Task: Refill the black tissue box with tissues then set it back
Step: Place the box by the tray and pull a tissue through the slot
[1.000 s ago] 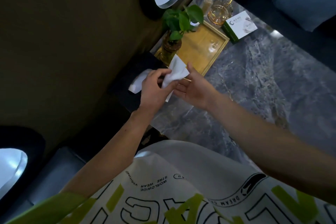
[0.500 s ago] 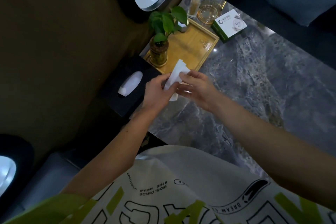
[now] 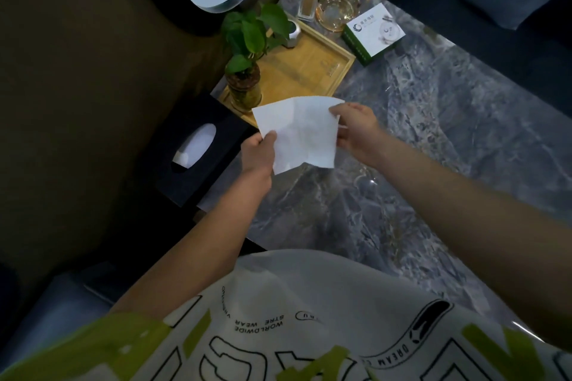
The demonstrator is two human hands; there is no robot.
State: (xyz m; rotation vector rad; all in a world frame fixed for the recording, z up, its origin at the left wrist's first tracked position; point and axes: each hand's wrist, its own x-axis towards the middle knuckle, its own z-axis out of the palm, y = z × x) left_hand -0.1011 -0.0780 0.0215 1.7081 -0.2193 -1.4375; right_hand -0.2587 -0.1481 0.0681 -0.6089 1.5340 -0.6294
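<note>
Marble-patterned grey stone makes up the worktop [image 3: 433, 139], the biggest thing in view. Along its left edge, toward the far corner, sits a wooden tray [image 3: 303, 71] carrying a potted green plant [image 3: 247, 49]. Nearer along that same left edge, just beside the tray's near end, stands the black tissue box [image 3: 192, 148], upright, with white tissue showing in its oval top slot.

Above the worktop, right of the box and apart from it, a single white tissue [image 3: 298, 130] is stretched open between both hands. The left hand [image 3: 258, 155] pinches its lower left edge between thumb and fingers; the right hand [image 3: 356, 130] pinches its upper right corner.

Judging by this, the step is tidying a loose sheet before it goes into the slot. To do it well, keep both pinches light so the thin paper doesn't tear, fold it narrow enough for the oval, then feed one end in.
</note>
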